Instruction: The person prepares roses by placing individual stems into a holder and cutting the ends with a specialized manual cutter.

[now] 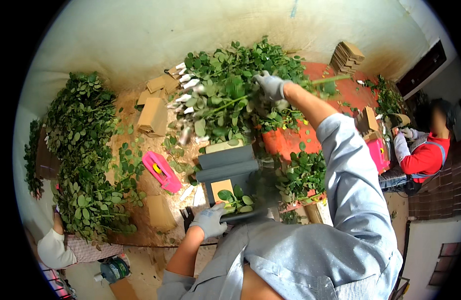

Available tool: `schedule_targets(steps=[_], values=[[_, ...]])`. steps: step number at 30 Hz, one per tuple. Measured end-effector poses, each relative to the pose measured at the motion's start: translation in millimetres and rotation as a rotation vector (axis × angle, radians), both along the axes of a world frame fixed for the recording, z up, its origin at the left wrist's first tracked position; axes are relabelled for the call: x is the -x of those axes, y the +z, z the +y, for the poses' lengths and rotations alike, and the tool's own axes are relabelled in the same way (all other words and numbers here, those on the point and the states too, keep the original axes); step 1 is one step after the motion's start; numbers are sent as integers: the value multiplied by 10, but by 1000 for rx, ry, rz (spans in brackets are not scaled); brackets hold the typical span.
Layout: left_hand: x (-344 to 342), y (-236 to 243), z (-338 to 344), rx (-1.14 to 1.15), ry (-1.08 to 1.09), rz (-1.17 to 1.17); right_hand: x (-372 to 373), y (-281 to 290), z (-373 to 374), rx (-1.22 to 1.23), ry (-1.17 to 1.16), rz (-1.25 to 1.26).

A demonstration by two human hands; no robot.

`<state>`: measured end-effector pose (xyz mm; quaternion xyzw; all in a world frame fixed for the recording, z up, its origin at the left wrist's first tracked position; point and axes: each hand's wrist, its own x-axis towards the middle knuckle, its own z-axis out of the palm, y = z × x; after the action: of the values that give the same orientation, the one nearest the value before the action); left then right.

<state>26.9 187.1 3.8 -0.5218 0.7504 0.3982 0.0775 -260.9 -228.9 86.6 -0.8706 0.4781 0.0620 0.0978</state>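
Note:
My left hand (210, 221), in a grey glove, is closed at the near edge of a dark grey stand (228, 162), around the end of a short leafy sprig (235, 199). Beneath that sprig lies a tan cardboard piece (221, 189). My right arm reaches far forward, and the gloved right hand (271, 85) grips a long green stem (333, 79) above a big pile of leafy flower stems (220, 67). The stem slants across the pile, its lower left part smeared by motion. White-wrapped heads (190, 83) stick out from the pile's left side.
A pink tape dispenser (163, 172) and cardboard sheets (153, 116) lie left of the stand. Further left is another tall heap of leafy stems (80, 165), with a person's sleeve (57, 248) beside it. At right, a person in red (424, 155) works near another pink dispenser (378, 155).

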Motion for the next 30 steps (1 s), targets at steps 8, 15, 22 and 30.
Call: schedule_targets(steps=[8,15,22,30], values=[[-100,-179,79,41,6,-25,19,-85,239,335,44,-586],[-67,-157,125,81,41,12,120,149,363,344,-33,-456],[-46,-120,152,16,43,-59,104,29,439,450,-27,-483],[-94,-179,102,45,31,-28,179,317,399,460,-8,-579]])
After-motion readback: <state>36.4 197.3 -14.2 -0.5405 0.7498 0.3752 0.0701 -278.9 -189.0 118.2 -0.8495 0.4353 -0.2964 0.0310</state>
